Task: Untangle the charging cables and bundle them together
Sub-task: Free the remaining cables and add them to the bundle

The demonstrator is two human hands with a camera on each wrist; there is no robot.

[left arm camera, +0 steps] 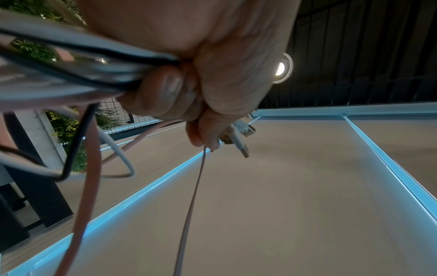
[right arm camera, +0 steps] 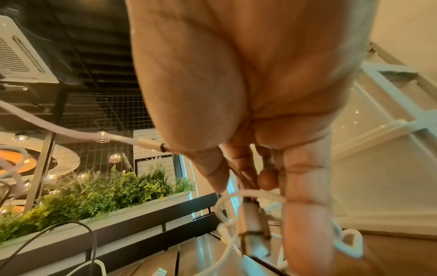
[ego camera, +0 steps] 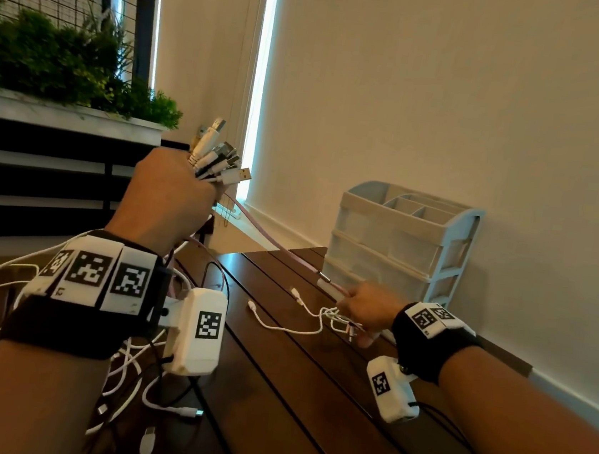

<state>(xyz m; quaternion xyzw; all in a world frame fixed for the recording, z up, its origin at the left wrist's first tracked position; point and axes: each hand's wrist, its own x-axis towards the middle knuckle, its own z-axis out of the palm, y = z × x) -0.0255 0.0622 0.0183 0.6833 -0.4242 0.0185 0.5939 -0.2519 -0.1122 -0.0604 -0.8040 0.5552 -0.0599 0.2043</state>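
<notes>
**Above the table, one hand holds the plugs and the other holds the far ends**

Above the near left part of the dark wooden table [ego camera: 308,396], the left hand [ego camera: 166,200] is raised and closed into a fist around a bunch of charging cables [left arm camera: 71,74]. Their USB plugs [ego camera: 220,158] stand out from the top of the fist like a fan, white and black ones together. In the left wrist view the fingers [left arm camera: 163,89] are curled tight around white, black and pink cords, and some plugs show past the fist. Below this hand the cords hang down in loose loops [ego camera: 133,364] onto the table edge.

A pink cable [ego camera: 270,240] runs from the left fist down to the right hand [ego camera: 367,309], which is low over the table, just in front of a white plastic drawer organizer [ego camera: 400,245]. The right hand's fingers are bent around several small cable ends; in the right wrist view the thumb and fingers pinch a metal connector [right arm camera: 253,224] with thin white cord [right arm camera: 227,205] looped around it. Two white cable ends [ego camera: 272,317] lie on the table just left of this hand.

A planter with green plants [ego camera: 67,58] stands behind, at the left.
</notes>
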